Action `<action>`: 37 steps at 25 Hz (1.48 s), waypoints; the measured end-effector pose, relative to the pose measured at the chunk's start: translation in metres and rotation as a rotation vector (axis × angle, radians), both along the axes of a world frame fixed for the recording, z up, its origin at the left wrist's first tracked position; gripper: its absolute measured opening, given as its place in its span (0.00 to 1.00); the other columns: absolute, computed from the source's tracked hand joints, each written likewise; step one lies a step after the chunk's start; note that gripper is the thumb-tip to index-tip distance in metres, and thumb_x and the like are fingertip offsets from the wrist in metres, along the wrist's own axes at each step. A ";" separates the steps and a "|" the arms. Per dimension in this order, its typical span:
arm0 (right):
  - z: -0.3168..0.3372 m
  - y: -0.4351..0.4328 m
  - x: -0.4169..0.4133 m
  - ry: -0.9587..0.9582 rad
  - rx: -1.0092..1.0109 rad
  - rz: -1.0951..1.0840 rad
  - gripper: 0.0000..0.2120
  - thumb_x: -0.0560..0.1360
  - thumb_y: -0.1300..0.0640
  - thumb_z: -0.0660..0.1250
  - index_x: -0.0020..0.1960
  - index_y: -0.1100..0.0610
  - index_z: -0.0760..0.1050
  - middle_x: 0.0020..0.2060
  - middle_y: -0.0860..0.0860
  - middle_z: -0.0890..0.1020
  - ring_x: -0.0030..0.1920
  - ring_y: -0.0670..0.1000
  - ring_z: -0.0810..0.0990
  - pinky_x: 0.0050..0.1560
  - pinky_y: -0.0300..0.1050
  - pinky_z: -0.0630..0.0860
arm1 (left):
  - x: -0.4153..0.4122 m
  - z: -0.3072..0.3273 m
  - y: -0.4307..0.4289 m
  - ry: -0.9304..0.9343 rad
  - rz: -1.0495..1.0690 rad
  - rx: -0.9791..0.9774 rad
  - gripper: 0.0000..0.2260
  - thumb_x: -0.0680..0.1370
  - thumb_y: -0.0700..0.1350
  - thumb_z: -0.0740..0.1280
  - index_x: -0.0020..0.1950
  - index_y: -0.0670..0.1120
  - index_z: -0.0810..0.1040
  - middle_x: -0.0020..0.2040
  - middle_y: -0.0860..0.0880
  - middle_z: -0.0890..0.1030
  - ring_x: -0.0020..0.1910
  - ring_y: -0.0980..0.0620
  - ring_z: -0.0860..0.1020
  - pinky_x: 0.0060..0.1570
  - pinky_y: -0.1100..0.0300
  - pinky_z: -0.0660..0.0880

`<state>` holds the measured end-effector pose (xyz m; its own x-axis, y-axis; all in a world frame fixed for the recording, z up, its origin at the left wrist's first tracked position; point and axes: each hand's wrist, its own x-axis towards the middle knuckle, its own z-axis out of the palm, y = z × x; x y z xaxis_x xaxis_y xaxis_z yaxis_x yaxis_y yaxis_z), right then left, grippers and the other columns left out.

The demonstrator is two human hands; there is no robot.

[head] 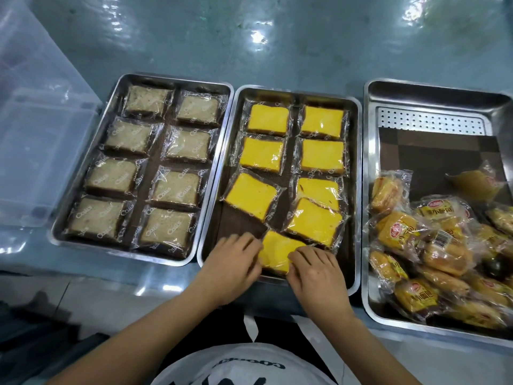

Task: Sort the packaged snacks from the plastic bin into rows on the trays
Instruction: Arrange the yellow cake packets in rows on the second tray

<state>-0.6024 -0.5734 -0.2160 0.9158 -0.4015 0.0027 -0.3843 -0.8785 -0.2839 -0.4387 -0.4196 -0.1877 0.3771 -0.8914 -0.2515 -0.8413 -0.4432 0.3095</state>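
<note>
Three steel trays lie side by side. The left tray (pixel 57 226) holds several pale wrapped cake slices in two neat columns. The middle tray (pixel 358 190) holds several yellow wrapped cake slices: the far ones are in two columns, the near ones lie askew. One yellow slice (pixel 277 250) sits at the tray's near edge between my hands. My left hand (pixel 233 262) grips its left side and my right hand (pixel 316 269) rests on its right side. The right tray (pixel 367 151) carries a loose pile of orange-wrapped small breads (pixel 422 245).
A clear plastic bin (pixel 36 129) stands at the far left, next to the left tray. The trays rest on a glossy teal table (pixel 277 37). The right tray has a perforated insert (pixel 430 120) at its far end and a dark mat inside.
</note>
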 end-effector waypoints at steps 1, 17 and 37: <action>-0.001 0.002 0.000 0.005 -0.008 -0.002 0.09 0.74 0.58 0.69 0.55 0.53 0.80 0.51 0.49 0.81 0.54 0.54 0.79 0.56 0.50 0.74 | 0.010 -0.002 -0.004 -0.043 0.059 0.015 0.18 0.81 0.55 0.52 0.63 0.50 0.74 0.62 0.49 0.75 0.57 0.45 0.75 0.55 0.48 0.72; -0.007 -0.005 -0.005 -0.004 -0.031 0.105 0.20 0.76 0.52 0.57 0.61 0.50 0.82 0.58 0.50 0.83 0.61 0.56 0.80 0.60 0.52 0.77 | 0.056 -0.016 -0.033 -0.079 0.047 0.120 0.29 0.78 0.58 0.47 0.78 0.53 0.64 0.76 0.44 0.65 0.71 0.40 0.64 0.69 0.43 0.64; -0.010 0.019 0.024 0.099 0.117 0.247 0.22 0.84 0.46 0.54 0.76 0.47 0.68 0.76 0.47 0.69 0.77 0.47 0.63 0.78 0.56 0.53 | -0.005 -0.018 0.043 -0.094 0.055 0.023 0.21 0.82 0.54 0.55 0.71 0.47 0.74 0.69 0.47 0.75 0.70 0.45 0.71 0.71 0.49 0.67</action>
